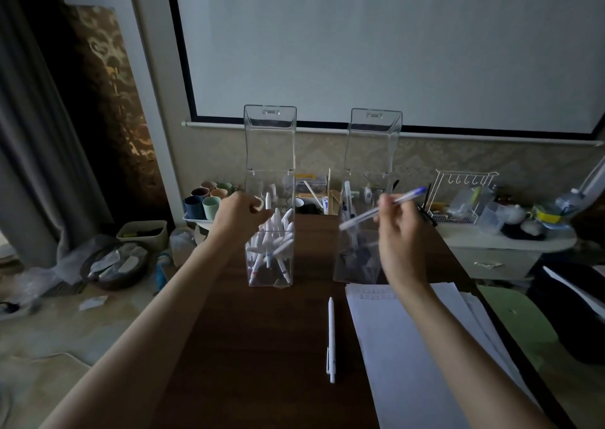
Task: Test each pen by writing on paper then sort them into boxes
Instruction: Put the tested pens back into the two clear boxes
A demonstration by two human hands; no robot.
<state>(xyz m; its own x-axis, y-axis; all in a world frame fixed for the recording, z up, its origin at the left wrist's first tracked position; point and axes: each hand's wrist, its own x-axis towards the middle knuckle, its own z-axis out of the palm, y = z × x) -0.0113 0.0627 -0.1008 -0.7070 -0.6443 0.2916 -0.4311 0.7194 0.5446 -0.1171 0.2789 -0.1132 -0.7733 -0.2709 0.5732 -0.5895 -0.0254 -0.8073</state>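
Two tall clear boxes stand on the brown table (262, 346) with their lids hinged up. The left box (270, 265) holds several white pens. The right box (357, 265) holds several darker pens. My left hand (237, 220) grips the left box at the upper left edge, thumb over the rim. My right hand (397, 232) pinches a clear pen with a blue cap (383, 207), held slanted above the right box. A white pen (331, 337) lies on the table beside the sheets of paper (412, 356), which carry a few marks near the top.
Behind the boxes stand coloured cups (204, 201) on a tray, small cartons and a white wire rack (458, 196) on a side cabinet. A projector screen (393, 42) hangs above. Bags and a basket (114, 265) lie on the floor at the left.
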